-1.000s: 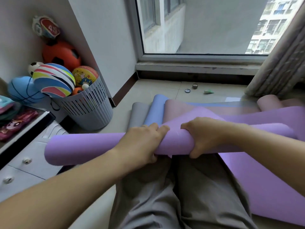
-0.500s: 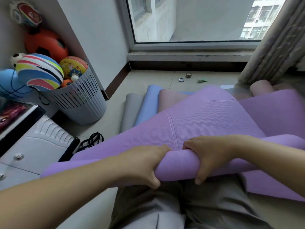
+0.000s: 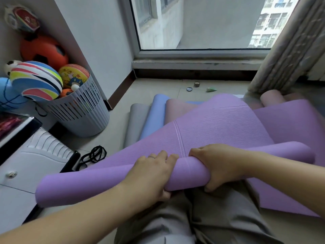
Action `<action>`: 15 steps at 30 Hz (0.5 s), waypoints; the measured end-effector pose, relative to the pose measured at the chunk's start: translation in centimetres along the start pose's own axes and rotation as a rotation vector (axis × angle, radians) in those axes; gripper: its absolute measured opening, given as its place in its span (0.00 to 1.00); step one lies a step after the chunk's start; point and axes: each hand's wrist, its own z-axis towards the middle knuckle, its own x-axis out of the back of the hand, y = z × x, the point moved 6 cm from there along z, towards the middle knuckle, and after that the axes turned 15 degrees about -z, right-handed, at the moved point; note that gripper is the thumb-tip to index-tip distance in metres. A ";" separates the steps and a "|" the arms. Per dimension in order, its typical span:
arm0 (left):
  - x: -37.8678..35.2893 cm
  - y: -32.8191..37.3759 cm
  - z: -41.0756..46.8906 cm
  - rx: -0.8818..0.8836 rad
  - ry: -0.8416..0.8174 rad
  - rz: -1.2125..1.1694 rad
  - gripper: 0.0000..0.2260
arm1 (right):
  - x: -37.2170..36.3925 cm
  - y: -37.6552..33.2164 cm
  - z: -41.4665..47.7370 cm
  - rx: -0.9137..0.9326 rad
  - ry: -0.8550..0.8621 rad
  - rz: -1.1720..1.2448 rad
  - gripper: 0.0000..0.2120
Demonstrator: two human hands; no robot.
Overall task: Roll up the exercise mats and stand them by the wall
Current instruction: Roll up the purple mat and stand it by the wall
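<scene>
A purple exercise mat lies partly rolled across my lap, its rolled part running left to right and a flat stretch reaching toward the window. My left hand grips the roll near its middle, thumb underneath. My right hand grips the roll just to the right of it. Beyond lie a grey mat, a blue mat and a pink mat, flat and overlapping on the floor. A pink rolled end shows at the right by the curtain.
A grey slotted basket full of balls stands at the left by the white wall. A white drawer unit is at my left, black bands on the floor beside it. Small bits lie under the window. A curtain hangs right.
The roll came down from chest height to my lap, and a flat stretch of purple mat now spreads out ahead of it. Both hands kept their grip on the roll.
</scene>
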 end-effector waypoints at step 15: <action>1.3 -1.1 1.5 0.000 0.081 0.126 0.38 | 1.0 0.3 1.4 -0.085 0.113 -0.049 0.33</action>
